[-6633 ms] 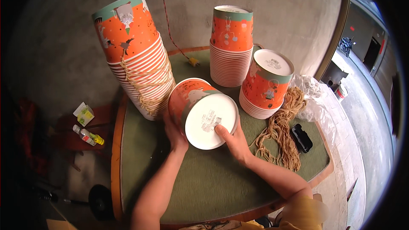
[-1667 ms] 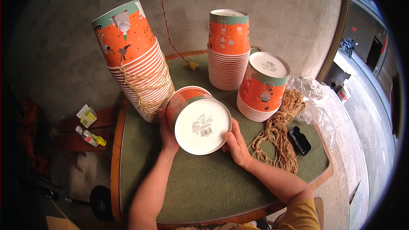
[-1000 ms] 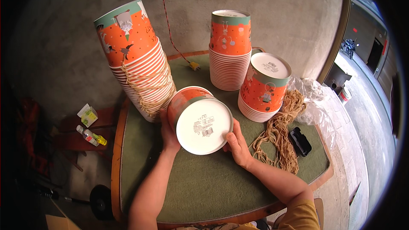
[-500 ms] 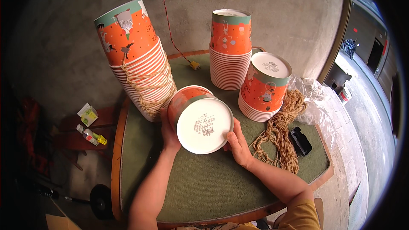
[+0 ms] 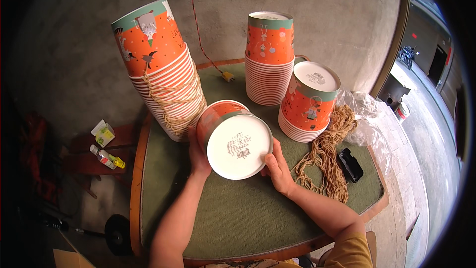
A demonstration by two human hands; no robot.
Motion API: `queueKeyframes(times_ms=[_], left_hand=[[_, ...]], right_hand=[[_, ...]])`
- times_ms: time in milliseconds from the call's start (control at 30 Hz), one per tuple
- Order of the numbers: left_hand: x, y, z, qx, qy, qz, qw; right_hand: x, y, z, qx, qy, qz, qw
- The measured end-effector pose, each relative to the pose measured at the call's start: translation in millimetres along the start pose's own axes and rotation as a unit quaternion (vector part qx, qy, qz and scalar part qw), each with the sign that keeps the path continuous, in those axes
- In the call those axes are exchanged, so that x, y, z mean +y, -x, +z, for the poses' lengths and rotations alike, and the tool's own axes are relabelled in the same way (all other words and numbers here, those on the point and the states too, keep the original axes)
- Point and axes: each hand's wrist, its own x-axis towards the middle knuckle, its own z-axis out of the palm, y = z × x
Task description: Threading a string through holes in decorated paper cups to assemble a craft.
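Between both palms I hold an orange paper bucket (image 5: 240, 147) with a green band, its white printed base tilted up toward me. My left hand (image 5: 199, 153) wraps its left side, the fingers partly hidden behind it. My right hand (image 5: 278, 167) grips the right edge, thumb near the base rim. Left of it stands a tall leaning stack of matching buckets (image 5: 151, 39), upside down and wound with tan cord (image 5: 171, 97). Two more upside-down stacks stand behind: a taller one (image 5: 269, 44) and a shorter one (image 5: 308, 101) at right.
A bundle of tan cords (image 5: 329, 164) lies at the right beside a black plastic tray (image 5: 350, 165) and clear plastic bags (image 5: 367, 119). The table (image 5: 238, 218) has a green top and wooden edge. A yellow plug (image 5: 228, 76) rests at the back; bottles (image 5: 102, 157) stand on a bench.
Almost nothing differs. The whole scene sits very slightly further right in the picture, while both hands keep the same hold on the bucket.
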Motion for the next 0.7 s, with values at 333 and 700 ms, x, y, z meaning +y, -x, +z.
queueKeyframes(times_ms=[333,700], left_hand=[[0.2,4.9,-0.3,-0.022,-0.012,-0.006,1.000],[0.2,-2.2,2.3,0.007,0.000,0.021,1.000]], right_hand=[[2.2,3.2,0.6,0.000,0.000,0.004,1.000],[-3.8,0.2,2.0,0.002,-0.006,0.030,1.000]])
